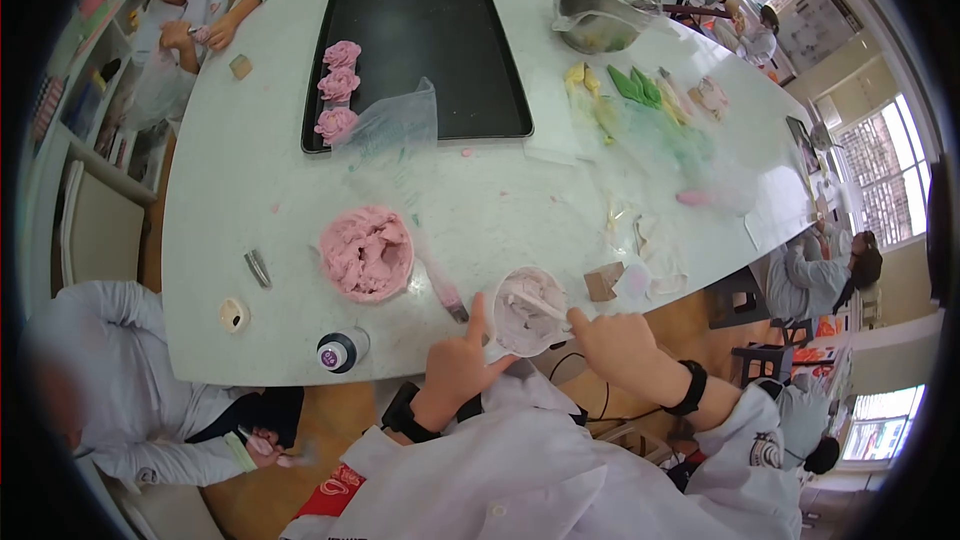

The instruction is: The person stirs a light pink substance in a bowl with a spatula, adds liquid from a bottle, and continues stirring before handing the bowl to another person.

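The left hand (455,370) spreads thumb and forefinger against the white cup (529,311); the right hand (615,345) grips a pale spatula (536,302). A piping bag (438,275) lies close by.

1. A black tray (440,60) is borne by the white tabletop (480,180).
2. A metal bowl (597,35) (draped in clear plastic) is set right of the tray.
3. Green and yellow piping bags (636,88) are laid nearer.
4. Pink cream (366,252) is mounded between a metal piece (258,268) and a pink piping bag (441,285).
5. A small bowl (498,315) is placed at the near edge.
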A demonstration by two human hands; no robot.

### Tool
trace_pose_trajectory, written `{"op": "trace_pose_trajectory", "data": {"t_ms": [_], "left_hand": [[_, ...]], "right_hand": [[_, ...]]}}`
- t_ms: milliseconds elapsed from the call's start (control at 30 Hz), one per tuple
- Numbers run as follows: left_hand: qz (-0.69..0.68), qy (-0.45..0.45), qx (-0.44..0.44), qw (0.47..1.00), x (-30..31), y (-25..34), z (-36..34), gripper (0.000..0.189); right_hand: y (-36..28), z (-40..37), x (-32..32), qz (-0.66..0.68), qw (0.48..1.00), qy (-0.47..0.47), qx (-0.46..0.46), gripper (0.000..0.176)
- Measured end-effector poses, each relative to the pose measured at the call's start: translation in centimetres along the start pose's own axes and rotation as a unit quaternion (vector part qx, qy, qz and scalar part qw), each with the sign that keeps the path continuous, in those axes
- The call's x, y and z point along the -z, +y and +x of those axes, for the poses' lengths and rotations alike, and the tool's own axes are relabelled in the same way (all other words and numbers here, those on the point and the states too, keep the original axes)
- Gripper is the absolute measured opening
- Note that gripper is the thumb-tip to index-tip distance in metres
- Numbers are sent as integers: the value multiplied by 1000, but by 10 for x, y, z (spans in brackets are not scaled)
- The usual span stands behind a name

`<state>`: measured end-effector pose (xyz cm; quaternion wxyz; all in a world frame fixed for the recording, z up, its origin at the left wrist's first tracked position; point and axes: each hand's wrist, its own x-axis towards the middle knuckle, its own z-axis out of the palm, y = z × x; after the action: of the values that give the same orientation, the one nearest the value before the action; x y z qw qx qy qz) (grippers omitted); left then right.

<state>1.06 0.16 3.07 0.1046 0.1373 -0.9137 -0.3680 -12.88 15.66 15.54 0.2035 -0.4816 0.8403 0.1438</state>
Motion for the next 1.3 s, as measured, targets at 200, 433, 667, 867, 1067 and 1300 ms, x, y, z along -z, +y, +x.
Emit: {"op": "trace_pose_trajectory", "data": {"t_ms": [200, 433, 667, 867, 1067, 1300], "left_hand": [[42, -13, -31, 999, 15, 13, 5, 96], [24, -45, -25, 998, 10, 5, 13, 100], [68, -57, 5, 996, 5, 13, 5, 98], [124, 52, -132, 982, -15, 5, -3, 78], [117, 5, -130, 985, -5, 5, 1, 72], [119, -5, -130, 984, -3, 4, 14, 80]], "right_hand": [[8, 0, 19, -254, 954, 151, 44, 18], [38, 35, 25, -358, 887, 258, 139, 22], [30, 17, -26, -152, 982, 69, -93, 15], [13, -25, -60, -33, 997, -25, -58, 17], [-1, 0, -54, 332, 899, -281, -54, 24], [13, 27, 3, 652, 631, -383, -174, 24]]}}
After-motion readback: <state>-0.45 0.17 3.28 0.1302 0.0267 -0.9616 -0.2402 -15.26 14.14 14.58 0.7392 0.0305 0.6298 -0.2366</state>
